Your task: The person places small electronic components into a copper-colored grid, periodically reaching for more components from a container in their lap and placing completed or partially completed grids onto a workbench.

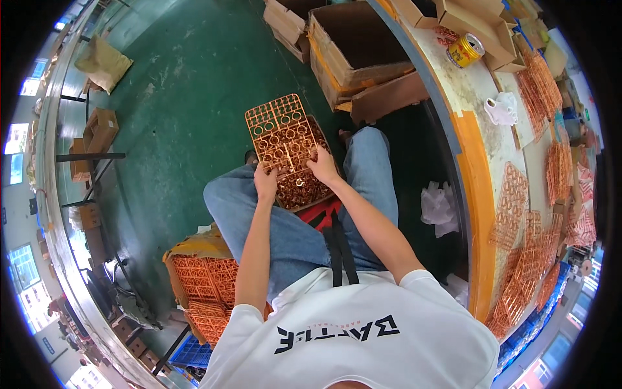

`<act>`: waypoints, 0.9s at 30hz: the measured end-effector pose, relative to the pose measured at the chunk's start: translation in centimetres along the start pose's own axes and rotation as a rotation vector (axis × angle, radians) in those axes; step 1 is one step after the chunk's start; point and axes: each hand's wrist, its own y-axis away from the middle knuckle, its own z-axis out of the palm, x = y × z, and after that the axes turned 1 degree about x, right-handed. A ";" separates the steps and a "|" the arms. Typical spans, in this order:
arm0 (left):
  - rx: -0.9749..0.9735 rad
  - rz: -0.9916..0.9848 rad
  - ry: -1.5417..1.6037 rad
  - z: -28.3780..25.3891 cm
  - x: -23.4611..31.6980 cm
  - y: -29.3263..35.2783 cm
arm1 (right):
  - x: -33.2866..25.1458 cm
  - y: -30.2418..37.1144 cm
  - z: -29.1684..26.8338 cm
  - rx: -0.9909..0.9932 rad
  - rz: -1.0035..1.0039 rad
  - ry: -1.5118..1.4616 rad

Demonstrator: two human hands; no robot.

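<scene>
Between my knees, both hands grip the near part of a copper-coloured moulded frame, a flat lattice with rows of rings and small parts. My left hand is closed on its left edge, and my right hand pinches the right edge. Beneath the frame sits a box filled with loose shiny copper-coloured pieces. The frame is tilted over that box, its far end reaching past the box's far side. Fingertips of both hands are partly hidden.
At my left, an open carton holds stacked orange frames. A workbench curves along my right with more copper frames, a yellow can and a white plastic bag. Large cardboard boxes stand ahead on the green floor.
</scene>
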 end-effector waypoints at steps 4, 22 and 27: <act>0.019 0.006 -0.149 0.5 0.5 0.2 | 1.9 -0.9 0.3 0.030 -0.068 -0.056; -0.144 -0.105 0.176 -1.7 3.6 1.8 | -4.4 1.2 -5.5 -0.700 0.428 -1.004; -0.202 0.065 -0.090 -0.2 2.7 1.7 | -1.4 0.9 -3.6 -0.417 0.213 -0.651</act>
